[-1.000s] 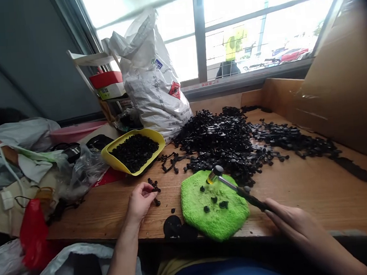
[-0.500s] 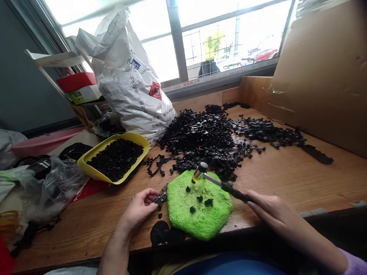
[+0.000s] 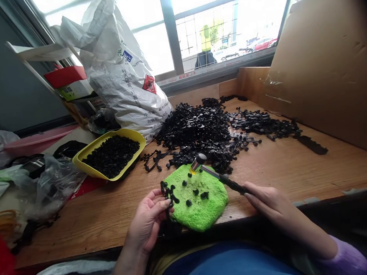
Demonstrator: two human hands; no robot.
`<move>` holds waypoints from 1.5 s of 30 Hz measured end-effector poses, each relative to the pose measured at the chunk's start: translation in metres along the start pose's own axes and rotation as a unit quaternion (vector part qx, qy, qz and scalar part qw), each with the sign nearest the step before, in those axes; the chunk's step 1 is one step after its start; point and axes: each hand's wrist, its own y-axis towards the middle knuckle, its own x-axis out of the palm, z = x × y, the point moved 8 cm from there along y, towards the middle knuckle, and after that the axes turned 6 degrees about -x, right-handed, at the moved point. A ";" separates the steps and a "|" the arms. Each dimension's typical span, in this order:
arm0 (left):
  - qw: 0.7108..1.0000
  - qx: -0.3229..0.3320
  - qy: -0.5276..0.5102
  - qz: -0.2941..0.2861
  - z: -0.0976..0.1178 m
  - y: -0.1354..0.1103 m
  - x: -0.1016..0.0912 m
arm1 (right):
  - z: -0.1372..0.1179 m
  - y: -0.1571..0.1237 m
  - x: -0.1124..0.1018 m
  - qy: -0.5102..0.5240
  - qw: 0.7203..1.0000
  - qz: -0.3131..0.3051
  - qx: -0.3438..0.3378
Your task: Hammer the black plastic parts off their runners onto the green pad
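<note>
Clock hours are read from the green pad (image 3: 204,217) at the near edge of the wooden desk (image 3: 299,173). Farthest left, near nine, are a red bag (image 3: 1,259) and a clear bag (image 3: 53,180), with a pink basin (image 3: 39,142) a little higher. A red box (image 3: 65,76) sits at ten, on a white rack (image 3: 41,53). Also at ten, but closer, the yellow tub (image 3: 136,135) is filled with small black parts; a printed white sack (image 3: 125,78) leans at eleven.

Just below nine, the left hand (image 3: 151,215) pinches a black strip (image 3: 168,193) between thumb and fingers. The strip shows against the pad's nine o'clock edge; whether it touches cannot be told. Several loose black bits (image 3: 188,203) lie scattered on the pad. At twelve rises a big black pile (image 3: 198,128), and beyond the window stands a person (image 3: 206,39) in a yellow top.

The mallet (image 3: 227,181) has its head over the pad's twelve o'clock part, yellow face down, and its handle slanting toward four. The right hand (image 3: 266,201), at three, is closed around the handle's end; a purple sleeve (image 3: 345,256) follows toward four. At two, a smaller heap (image 3: 264,123) spreads out, with a cardboard sheet (image 3: 325,60) standing behind.
</note>
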 end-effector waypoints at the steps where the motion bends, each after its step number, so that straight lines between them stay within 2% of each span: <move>1: 1.000 -0.007 -0.010 -0.003 -0.006 0.001 0.006 | 0.001 -0.001 0.000 0.000 1.000 0.001 0.002; 5: 1.000 -0.011 -0.002 0.010 -0.018 0.006 0.014 | 0.001 -0.002 0.000 0.008 1.000 -0.005 -0.015; 11: 0.999 -0.015 0.040 0.013 -0.017 0.004 0.017 | -0.003 -0.002 -0.001 0.005 1.000 -0.005 -0.002; 17: 0.998 -0.018 0.066 0.014 -0.016 0.006 0.021 | -0.009 0.000 -0.003 0.013 1.000 -0.008 -0.022; 24: 0.995 -0.020 0.099 0.023 -0.017 0.008 0.022 | -0.020 -0.003 -0.001 0.009 0.999 -0.036 -0.028; 28: 0.994 -0.018 0.106 0.022 -0.017 0.007 0.022 | -0.023 -0.010 0.004 -0.030 0.996 -0.049 -0.062; 31: 0.994 -0.008 0.108 0.019 -0.015 0.006 0.023 | -0.023 -0.013 0.006 -0.102 0.988 -0.105 -0.041; 33: 0.994 -0.006 0.109 0.022 -0.014 0.005 0.023 | -0.029 -0.013 0.000 -0.130 0.984 -0.119 -0.034; 37: 0.993 -0.003 0.113 0.026 -0.014 0.005 0.024 | -0.050 -0.014 -0.016 -0.094 0.990 -0.075 -0.068; 42: 0.993 0.019 0.117 0.029 -0.013 0.005 0.025 | -0.041 -0.017 0.008 -0.165 0.969 -0.180 -0.028; 45: 0.992 0.017 0.124 0.032 -0.014 0.006 0.024 | -0.034 -0.016 0.005 -0.143 0.978 -0.152 -0.018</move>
